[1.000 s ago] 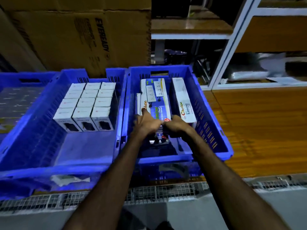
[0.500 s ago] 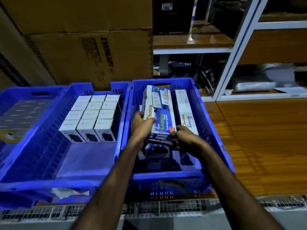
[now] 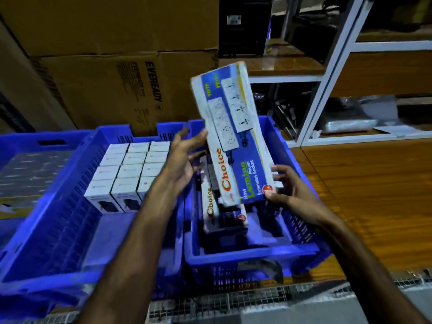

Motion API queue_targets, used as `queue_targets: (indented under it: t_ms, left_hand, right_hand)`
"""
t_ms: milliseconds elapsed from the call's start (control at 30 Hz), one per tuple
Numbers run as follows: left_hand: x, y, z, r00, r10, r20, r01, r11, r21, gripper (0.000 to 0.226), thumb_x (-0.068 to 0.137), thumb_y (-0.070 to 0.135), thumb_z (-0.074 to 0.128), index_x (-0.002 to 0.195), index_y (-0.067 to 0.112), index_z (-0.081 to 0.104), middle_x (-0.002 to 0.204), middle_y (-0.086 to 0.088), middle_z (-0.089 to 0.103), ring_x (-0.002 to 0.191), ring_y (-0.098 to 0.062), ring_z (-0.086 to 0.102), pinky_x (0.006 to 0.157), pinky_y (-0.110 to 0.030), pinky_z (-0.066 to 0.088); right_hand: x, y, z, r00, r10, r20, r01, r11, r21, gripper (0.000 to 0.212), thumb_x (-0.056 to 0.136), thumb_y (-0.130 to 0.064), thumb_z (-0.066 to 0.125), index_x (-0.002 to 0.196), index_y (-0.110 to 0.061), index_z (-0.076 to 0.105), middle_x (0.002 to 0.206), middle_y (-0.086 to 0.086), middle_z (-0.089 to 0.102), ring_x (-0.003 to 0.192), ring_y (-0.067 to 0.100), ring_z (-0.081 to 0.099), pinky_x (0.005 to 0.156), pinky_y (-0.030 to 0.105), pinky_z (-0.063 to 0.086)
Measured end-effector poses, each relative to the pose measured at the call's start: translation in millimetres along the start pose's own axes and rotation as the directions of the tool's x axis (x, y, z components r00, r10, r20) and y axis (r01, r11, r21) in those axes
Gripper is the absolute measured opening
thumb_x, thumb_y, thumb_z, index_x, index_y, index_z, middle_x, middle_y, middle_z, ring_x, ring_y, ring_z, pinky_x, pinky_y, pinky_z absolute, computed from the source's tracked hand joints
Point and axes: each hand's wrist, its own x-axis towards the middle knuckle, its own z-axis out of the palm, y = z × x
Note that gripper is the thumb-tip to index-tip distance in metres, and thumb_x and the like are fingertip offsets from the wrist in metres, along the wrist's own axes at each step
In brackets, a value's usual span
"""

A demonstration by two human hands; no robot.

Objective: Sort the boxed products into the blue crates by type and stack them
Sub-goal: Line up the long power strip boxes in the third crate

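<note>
Above the right-hand crate, the extension socket box tilts toward 11 o'clock, pinched only by the right hand. Left hand is released, fingers just brushing it; that corner grip could slip

A stockroom: brown shipping cartons stood stacked against the wall, blue crates held rows of boxed goods, and white-framed shelving with wooden boards lined the right side.

The raised extension socket box hides the right crate's far wall; the leftmost crate is cut off by the edge.
</note>
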Motion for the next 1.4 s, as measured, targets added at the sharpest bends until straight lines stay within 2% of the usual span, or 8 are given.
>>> queue_targets:
  t_ms: [167,267,367,533,700,867,1133,1400]
  left_hand:
    - [-10,16,-50,0.982,0.075,0.173,-0.009,0.936,-0.353,0.072,0.064,0.052,0.09,0.125,0.026,0.064,0.12,-0.021,0.06,0.119,-0.041,0.058,0.1,-0.079,0.04]
    - [-25,13,-64,0.972,0.052,0.227,0.055,0.896,-0.44,0.084,0.082,0.075,0.06,0.145,0.02,0.052,0.156,-0.028,0.041,0.142,-0.047,0.043,0.1,-0.082,0.036]
    - [-36,12,-70,0.975,0.04,0.221,0.063,0.895,-0.441,0.089,0.091,0.08,0.038,0.149,0.014,0.051,0.146,-0.021,0.057,0.133,-0.045,0.056,0.101,-0.074,0.043]
    - [-40,20,-79,0.983,0.058,0.174,0.033,0.878,-0.477,0.048,0.094,0.063,0.057,0.115,0.023,0.074,0.141,-0.015,0.063,0.134,-0.043,0.055,0.102,-0.061,0.048]
    - [-37,34,-75,0.975,0.157,0.156,-0.067,0.881,-0.468,0.076,0.087,0.077,0.05,0.127,0.016,0.07,0.144,-0.018,0.058,0.139,-0.045,0.049,0.112,-0.07,0.032]
    - [-23,41,-56,0.965,0.212,0.153,-0.11,0.861,-0.496,0.097,0.074,0.095,0.045,0.126,0.015,0.065,0.134,-0.016,0.053,0.132,-0.04,0.046,0.111,-0.055,0.031]
    - [-8,-7,14,0.984,0.016,0.178,-0.022,0.999,0.032,0.057,0.095,0.069,0.044,0.101,0.02,0.073,0.076,0.003,0.073,0.087,-0.023,0.067,0.084,-0.043,0.056]
    - [12,-61,40,0.94,-0.235,0.247,0.174,0.954,0.243,0.071,0.085,0.067,0.061,0.133,0.015,0.061,0.117,-0.006,0.076,0.111,-0.032,0.072,0.094,-0.051,0.058]
  right_hand:
    - [7,-24,-17,0.938,-0.331,-0.105,0.224,0.806,-0.548,0.066,0.077,0.0,0.083,0.128,-0.031,0.054,0.132,-0.005,0.054,0.122,0.024,0.054,0.102,0.045,0.048]
    - [12,-34,-9,0.862,-0.494,-0.111,0.24,0.591,-0.77,0.069,0.073,0.006,0.081,0.13,-0.023,0.054,0.136,0.004,0.051,0.125,0.027,0.047,0.1,0.038,0.04]
    - [17,-33,2,0.828,-0.552,-0.102,0.243,0.515,-0.822,0.072,0.07,0.009,0.079,0.13,-0.02,0.052,0.14,0.007,0.048,0.126,0.031,0.046,0.1,0.035,0.038]
    - [23,-35,15,0.78,-0.622,-0.065,0.289,0.451,-0.845,0.079,0.062,0.013,0.074,0.132,-0.017,0.052,0.135,0.006,0.048,0.121,0.032,0.049,0.105,0.031,0.037]
    - [7,-39,39,0.775,-0.629,-0.062,0.315,0.47,-0.824,0.075,0.063,-0.004,0.074,0.135,-0.017,0.056,0.129,0.008,0.052,0.116,0.032,0.049,0.098,0.029,0.034]
    - [-22,-30,64,0.834,-0.545,-0.091,0.263,0.535,-0.803,0.082,0.066,-0.027,0.077,0.142,-0.027,0.048,0.121,0.003,0.048,0.11,0.027,0.049,0.085,0.043,0.051]
    - [-33,-39,101,0.871,-0.435,-0.229,0.064,0.562,-0.824,0.09,0.068,-0.061,0.066,0.146,-0.029,0.036,0.108,-0.004,0.039,0.098,0.022,0.051,0.068,0.038,0.051]
    - [-9,-34,88,0.896,-0.304,-0.323,-0.146,0.485,-0.862,0.082,0.066,-0.056,0.068,0.136,-0.02,0.044,0.114,0.005,0.042,0.103,0.034,0.055,0.069,0.043,0.051]
